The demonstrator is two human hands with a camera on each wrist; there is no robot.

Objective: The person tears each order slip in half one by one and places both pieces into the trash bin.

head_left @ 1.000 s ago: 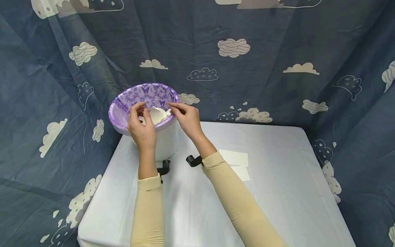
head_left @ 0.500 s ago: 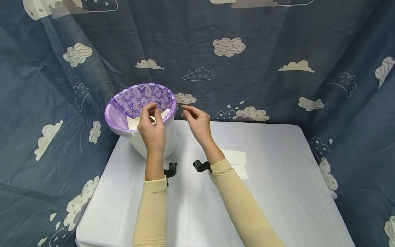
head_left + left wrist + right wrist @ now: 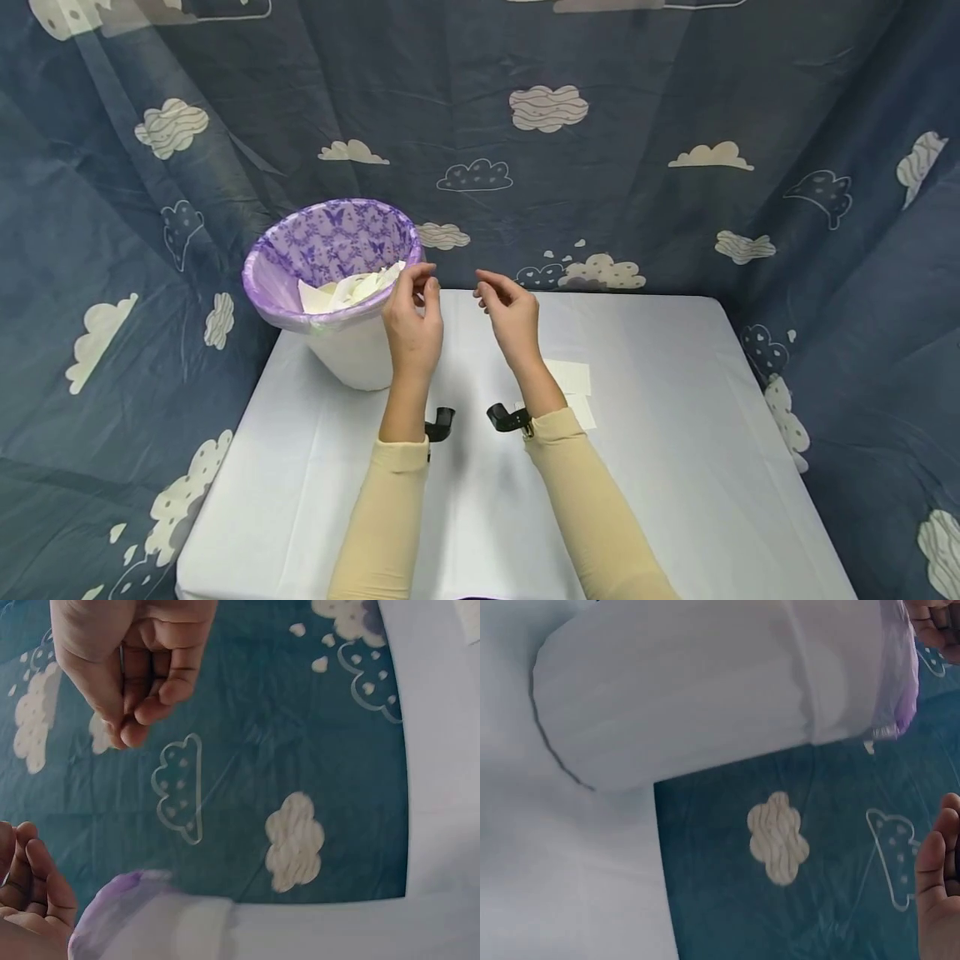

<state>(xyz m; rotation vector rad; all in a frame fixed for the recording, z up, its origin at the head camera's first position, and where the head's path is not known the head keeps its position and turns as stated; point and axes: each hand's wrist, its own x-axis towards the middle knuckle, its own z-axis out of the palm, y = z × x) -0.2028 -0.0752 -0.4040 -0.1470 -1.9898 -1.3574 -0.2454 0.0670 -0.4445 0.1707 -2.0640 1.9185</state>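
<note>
My left hand (image 3: 416, 321) hovers just right of a white bin (image 3: 351, 352), near its rim. The bin has a purple butterfly-print liner (image 3: 330, 242) folded over its edge, and white torn paper (image 3: 352, 290) lies inside. Over the table to the right hangs my right hand (image 3: 512, 315), apart from the left. Both hands have loosely bent fingers and hold nothing visible. In the left wrist view, the right hand (image 3: 139, 667) shows at top and the left hand (image 3: 34, 881) at lower left. The right wrist view shows the bin's side (image 3: 705, 690) and the right hand (image 3: 939, 877).
Two pale paper sheets (image 3: 570, 377) lie on the white table (image 3: 675, 467), partly hidden by the right wrist. Behind stands a dark blue cloud-print curtain (image 3: 615, 192). Black wrist cameras (image 3: 440, 425) sit on both wrists.
Both hands have drawn back to the right, away from the bin's mouth. Paper that was between them now lies in the bin. The head view has shifted slightly.
</note>
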